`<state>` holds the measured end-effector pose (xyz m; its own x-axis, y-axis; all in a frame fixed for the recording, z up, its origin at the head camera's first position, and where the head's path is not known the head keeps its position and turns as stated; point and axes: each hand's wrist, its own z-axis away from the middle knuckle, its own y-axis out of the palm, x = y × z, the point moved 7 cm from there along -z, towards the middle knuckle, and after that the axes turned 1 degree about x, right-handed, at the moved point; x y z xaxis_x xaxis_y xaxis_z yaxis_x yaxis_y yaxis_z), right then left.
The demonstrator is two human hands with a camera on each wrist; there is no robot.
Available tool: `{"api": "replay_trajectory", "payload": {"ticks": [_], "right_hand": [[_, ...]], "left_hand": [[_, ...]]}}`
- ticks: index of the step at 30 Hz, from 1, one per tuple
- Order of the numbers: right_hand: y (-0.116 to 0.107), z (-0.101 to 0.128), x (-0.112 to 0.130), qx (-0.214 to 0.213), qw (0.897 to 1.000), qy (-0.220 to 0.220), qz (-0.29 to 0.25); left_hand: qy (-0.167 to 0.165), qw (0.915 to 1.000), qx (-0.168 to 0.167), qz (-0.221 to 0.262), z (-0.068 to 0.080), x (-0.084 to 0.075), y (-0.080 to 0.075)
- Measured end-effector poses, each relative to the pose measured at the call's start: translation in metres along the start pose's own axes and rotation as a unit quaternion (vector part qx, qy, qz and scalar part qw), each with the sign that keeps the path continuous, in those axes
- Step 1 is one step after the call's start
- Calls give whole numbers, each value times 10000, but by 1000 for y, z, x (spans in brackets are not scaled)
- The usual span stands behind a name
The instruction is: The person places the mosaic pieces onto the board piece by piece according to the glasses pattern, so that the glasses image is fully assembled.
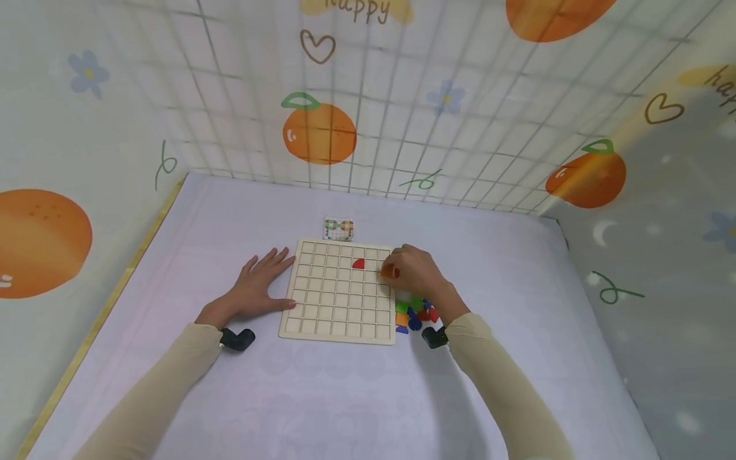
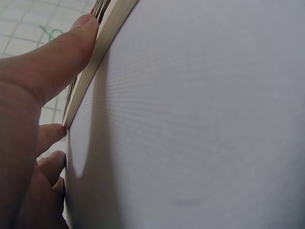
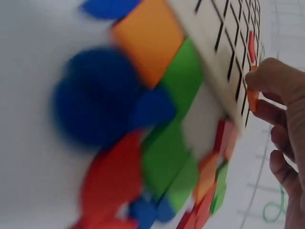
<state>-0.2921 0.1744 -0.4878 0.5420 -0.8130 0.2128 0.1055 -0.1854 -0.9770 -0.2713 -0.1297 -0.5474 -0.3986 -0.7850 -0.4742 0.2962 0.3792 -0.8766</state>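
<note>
A pale wooden grid board (image 1: 333,306) lies flat on the white table, with a red piece (image 1: 358,263) set in one cell near its far edge. My left hand (image 1: 261,281) rests flat beside the board's left edge, fingers spread and touching it; its thumb (image 2: 71,52) presses the board's side (image 2: 102,45). My right hand (image 1: 411,268) pinches a small orange piece (image 1: 388,273) over the board's right column, also seen as the orange piece (image 3: 252,98) at the board (image 3: 224,57). A pile of coloured pieces (image 1: 415,314) lies under my right wrist.
A small patterned card (image 1: 338,228) stands just beyond the board. In the right wrist view the pile shows a blue disc (image 3: 95,95), green pieces (image 3: 171,143) and red pieces (image 3: 112,181). Printed cloth walls with a wire grid (image 1: 402,128) close the table in.
</note>
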Motion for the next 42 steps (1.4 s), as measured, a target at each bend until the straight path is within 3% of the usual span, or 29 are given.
{"api": "replay_trajectory", "payload": {"ticks": [8,14,19,23,28,32,37,42], "right_hand": [[13,-31,15,248,9989,-147,-382],[16,-33,16,-21,9967,-63,-810],[10,-26,5,-337,9894,418,-1348],[4,-10,-18,-515,9782,1272,-1557],[11,11,-39,-111,9708,2024,-1283],[19,20,-42,162,9726,2050,-1084],[19,24,-38,78,9760,1943,-976],[19,28,-39,11,9675,2158,-1321]], "left_hand": [[44,10000,21,-20,0,0,1],[27,10000,-57,25,2,0,-2],[11,10000,-59,-16,1,2,-1],[10,10000,-41,-24,0,2,1],[43,10000,-54,-11,1,3,2],[39,10000,-70,10,2,3,1],[24,10000,-68,8,1,3,1],[17,10000,-70,-35,0,2,2]]}}
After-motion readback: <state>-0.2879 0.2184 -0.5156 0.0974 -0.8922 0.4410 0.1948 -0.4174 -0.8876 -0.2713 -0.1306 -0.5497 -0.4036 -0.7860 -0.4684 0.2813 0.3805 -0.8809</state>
